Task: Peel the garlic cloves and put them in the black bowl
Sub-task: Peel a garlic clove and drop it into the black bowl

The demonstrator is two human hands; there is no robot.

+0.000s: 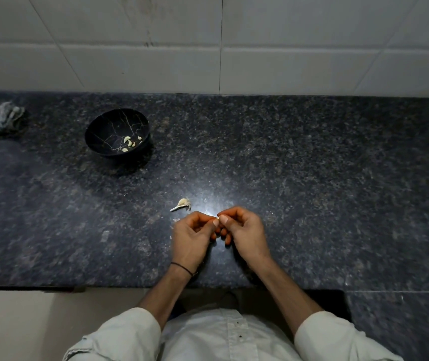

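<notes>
Dark granite counter (312, 165), left hand (191, 237) and right hand (246, 234) pinching garlic clove (218, 218), barely visible.

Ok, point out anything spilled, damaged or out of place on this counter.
Nothing serious. A garlic stem with loose skin lies on the counter beyond the left hand and right hand, which pinch a clove. Pale veins in the black bowl look like pattern, not cracks.

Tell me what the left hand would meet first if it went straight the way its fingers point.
The left hand points toward the right hand, so it would first meet the garlic clove pinched between both, then probably the right hand's fingers.
</notes>
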